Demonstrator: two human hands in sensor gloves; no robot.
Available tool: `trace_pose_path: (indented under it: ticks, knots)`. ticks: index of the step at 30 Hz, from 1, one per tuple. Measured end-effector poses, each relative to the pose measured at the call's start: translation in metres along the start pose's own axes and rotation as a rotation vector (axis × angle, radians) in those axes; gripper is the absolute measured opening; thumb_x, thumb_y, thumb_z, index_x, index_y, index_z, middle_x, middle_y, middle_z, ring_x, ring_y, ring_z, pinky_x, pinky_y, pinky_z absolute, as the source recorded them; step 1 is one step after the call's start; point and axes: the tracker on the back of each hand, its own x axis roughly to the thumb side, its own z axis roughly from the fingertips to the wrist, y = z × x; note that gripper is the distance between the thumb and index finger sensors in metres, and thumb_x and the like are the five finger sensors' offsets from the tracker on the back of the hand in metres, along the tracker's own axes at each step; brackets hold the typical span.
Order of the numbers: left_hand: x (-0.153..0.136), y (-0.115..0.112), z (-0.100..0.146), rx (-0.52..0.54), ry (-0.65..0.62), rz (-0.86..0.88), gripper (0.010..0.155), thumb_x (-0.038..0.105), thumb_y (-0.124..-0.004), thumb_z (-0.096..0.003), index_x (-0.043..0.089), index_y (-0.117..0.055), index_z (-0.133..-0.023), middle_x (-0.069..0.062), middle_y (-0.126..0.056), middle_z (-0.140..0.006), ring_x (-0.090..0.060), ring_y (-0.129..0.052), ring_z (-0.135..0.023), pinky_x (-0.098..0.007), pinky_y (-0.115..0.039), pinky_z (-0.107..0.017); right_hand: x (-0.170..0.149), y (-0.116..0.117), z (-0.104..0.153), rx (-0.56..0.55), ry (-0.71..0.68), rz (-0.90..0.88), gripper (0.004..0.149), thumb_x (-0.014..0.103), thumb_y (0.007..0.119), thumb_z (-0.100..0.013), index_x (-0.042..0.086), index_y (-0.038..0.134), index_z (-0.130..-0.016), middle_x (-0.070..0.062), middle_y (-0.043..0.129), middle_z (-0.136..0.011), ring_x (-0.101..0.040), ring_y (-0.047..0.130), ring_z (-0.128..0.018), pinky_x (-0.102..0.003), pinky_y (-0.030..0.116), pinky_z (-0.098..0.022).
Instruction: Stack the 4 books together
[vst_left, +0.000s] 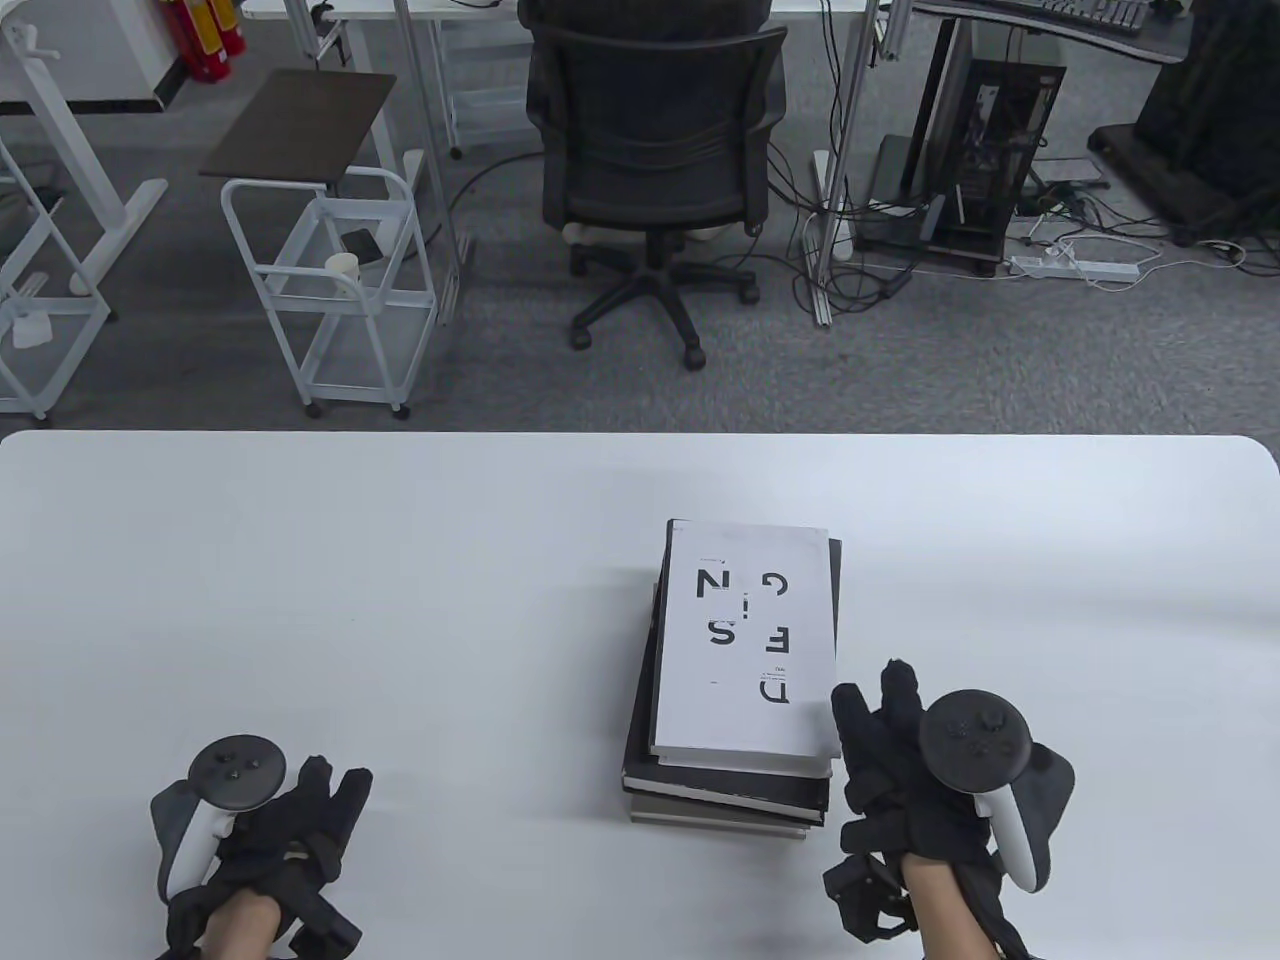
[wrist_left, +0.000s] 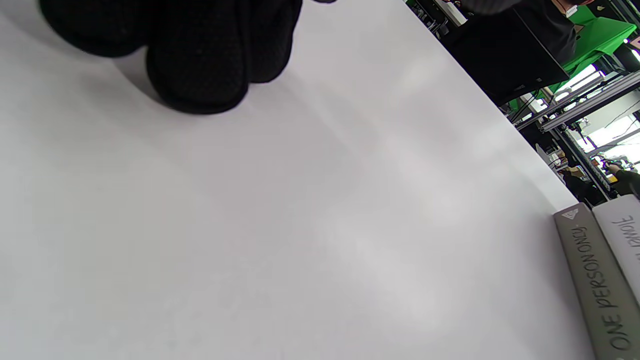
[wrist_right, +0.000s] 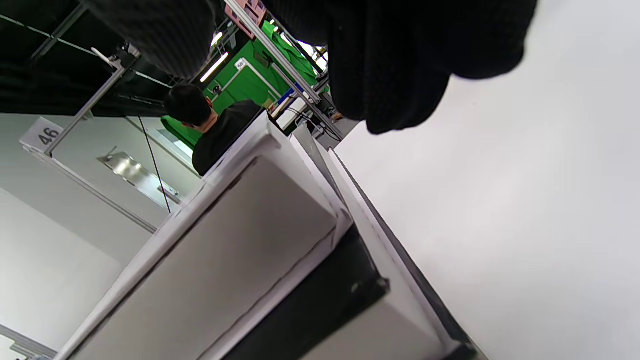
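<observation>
White-covered book (vst_left: 745, 640) tops the book stack (vst_left: 730, 790); I judge stacking done. My left hand (vst_left: 275, 830) and right hand (vst_left: 900, 780) both hold nothing.

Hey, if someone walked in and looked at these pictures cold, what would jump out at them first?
First, the stack of books in the middle of the white table, topped by a white book with big scattered black letters. Then the two black-gloved hands at the near edge: the right hand just beside the stack's near right corner, and the left hand resting apart on bare table.
</observation>
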Motion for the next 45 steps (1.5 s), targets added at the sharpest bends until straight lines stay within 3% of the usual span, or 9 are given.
trace_pose_path:
  ticks: [3, 6, 10, 17, 20, 24, 29, 45]
  knots:
    - [0.000, 0.000, 0.000, 0.007, -0.003, -0.003, 0.081, 0.059, -0.055, -0.0482, 0.007, -0.037, -0.108, -0.023, -0.072, -0.093, -0.038, -0.094, -0.063, -0.059, -0.075, -0.049, -0.010, 0.004, -0.011, 0.030, 0.006, -0.045, 0.079, 0.061, 0.061, -0.066, 0.012, 0.029, -0.120, -0.030, 0.053, -0.109, -0.049, 0.069, -0.086, -0.049, 0.071, -0.058]
    - [0.002, 0.000, 0.000, 0.011, -0.012, -0.009, 0.080, 0.059, -0.055, -0.0482, 0.007, -0.039, -0.107, -0.023, -0.073, -0.092, -0.039, -0.095, -0.063, -0.059, -0.075, -0.049, -0.025, 0.013, -0.025, 0.156, 0.027, -0.197, 0.084, 0.065, 0.062, -0.065, 0.016, 0.023, -0.120, -0.033, 0.039, -0.114, -0.058, 0.053, -0.097, -0.061, 0.062, -0.067]
    - [0.007, -0.003, 0.001, -0.008, -0.040, -0.014, 0.080, 0.059, -0.055, -0.0483, 0.007, -0.041, -0.107, -0.022, -0.074, -0.092, -0.039, -0.095, -0.064, -0.060, -0.075, -0.049, -0.041, 0.028, -0.039, 0.277, 0.023, -0.393, 0.084, 0.067, 0.063, -0.064, 0.021, 0.020, -0.120, -0.031, 0.034, -0.117, -0.062, 0.045, -0.101, -0.067, 0.056, -0.071]
    - [0.017, -0.007, 0.006, -0.019, -0.100, -0.028, 0.080, 0.059, -0.055, -0.0485, 0.007, -0.041, -0.107, -0.022, -0.074, -0.092, -0.039, -0.095, -0.064, -0.060, -0.075, -0.049, -0.049, 0.042, -0.058, 0.422, 0.016, -0.459, 0.091, 0.071, 0.061, -0.064, 0.019, 0.011, -0.120, -0.034, 0.023, -0.118, -0.069, 0.034, -0.101, -0.075, 0.048, -0.072]
    - [0.020, -0.008, 0.008, -0.022, -0.113, -0.034, 0.080, 0.059, -0.055, -0.0485, 0.008, -0.041, -0.107, -0.022, -0.074, -0.092, -0.039, -0.095, -0.065, -0.060, -0.075, -0.050, -0.050, 0.048, -0.066, 0.479, 0.007, -0.424, 0.089, 0.070, 0.058, -0.065, 0.020, 0.009, -0.119, -0.034, 0.021, -0.118, -0.070, 0.036, -0.100, -0.075, 0.049, -0.072]
    - [0.020, -0.009, 0.009, -0.029, -0.117, -0.037, 0.079, 0.059, -0.055, -0.0485, 0.008, -0.041, -0.107, -0.022, -0.074, -0.092, -0.040, -0.094, -0.067, -0.060, -0.074, -0.051, -0.052, 0.057, -0.072, 0.539, 0.000, -0.523, 0.086, 0.069, 0.057, -0.067, 0.023, 0.008, -0.119, -0.035, 0.024, -0.118, -0.072, 0.045, -0.097, -0.073, 0.055, -0.070]
    - [0.026, -0.012, 0.013, -0.044, -0.152, -0.047, 0.079, 0.059, -0.055, -0.0485, 0.007, -0.042, -0.107, -0.022, -0.075, -0.091, -0.040, -0.095, -0.066, -0.060, -0.075, -0.050, -0.052, 0.064, -0.074, 0.563, -0.004, -0.542, 0.086, 0.071, 0.057, -0.066, 0.026, 0.007, -0.119, -0.035, 0.028, -0.118, -0.072, 0.052, -0.093, -0.073, 0.059, -0.068]
    - [0.038, -0.020, 0.019, -0.077, -0.255, -0.074, 0.078, 0.058, -0.055, -0.0485, 0.007, -0.044, -0.107, -0.022, -0.077, -0.090, -0.039, -0.096, -0.065, -0.060, -0.075, -0.050, -0.041, 0.077, -0.072, 0.602, -0.031, -0.516, 0.085, 0.074, 0.055, -0.066, 0.028, 0.006, -0.118, -0.036, 0.029, -0.117, -0.072, 0.051, -0.093, -0.069, 0.064, -0.067]
